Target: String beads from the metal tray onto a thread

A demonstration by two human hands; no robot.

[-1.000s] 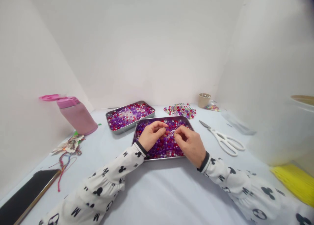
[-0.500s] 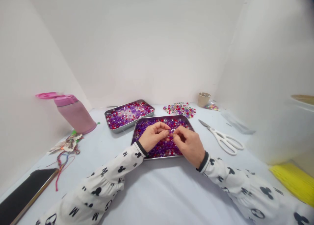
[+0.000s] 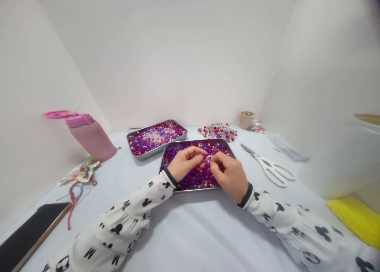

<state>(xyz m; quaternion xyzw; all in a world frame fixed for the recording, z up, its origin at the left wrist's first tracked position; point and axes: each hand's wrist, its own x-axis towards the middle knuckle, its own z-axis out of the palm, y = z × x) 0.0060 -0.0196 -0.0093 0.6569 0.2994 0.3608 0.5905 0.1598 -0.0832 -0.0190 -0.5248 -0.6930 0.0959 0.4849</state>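
Observation:
Both hands hover over the nearer metal tray (image 3: pixel 197 191), which is filled with small purple, red and white beads (image 3: pixel 198 180). My left hand (image 3: pixel 186 164) comes in from the left with thumb and fingertips brought close in a pinch. Opposite it, my right hand (image 3: pixel 230 175) pinches thumb against forefinger, a small gap from the left fingertips. Whatever lies between the fingers of either hand is too small to make out. A dark curved line (image 3: pixel 164 161), perhaps a cord, runs along the tray's left side.
Behind left is a second bead tray (image 3: pixel 143 157). A loose bead pile (image 3: pixel 218 132), a paper cup (image 3: pixel 246 120) and a bead bag (image 3: pixel 257 128) lie behind. White-handled scissors (image 3: pixel 271 169) are right; a pink bottle (image 3: pixel 93 139), braided cords (image 3: pixel 75 194) and a phone (image 3: pixel 32 234) left.
My left fingertips have shifted slightly, and the right hand has moved a touch to the right. The trays and other things stay where they were.

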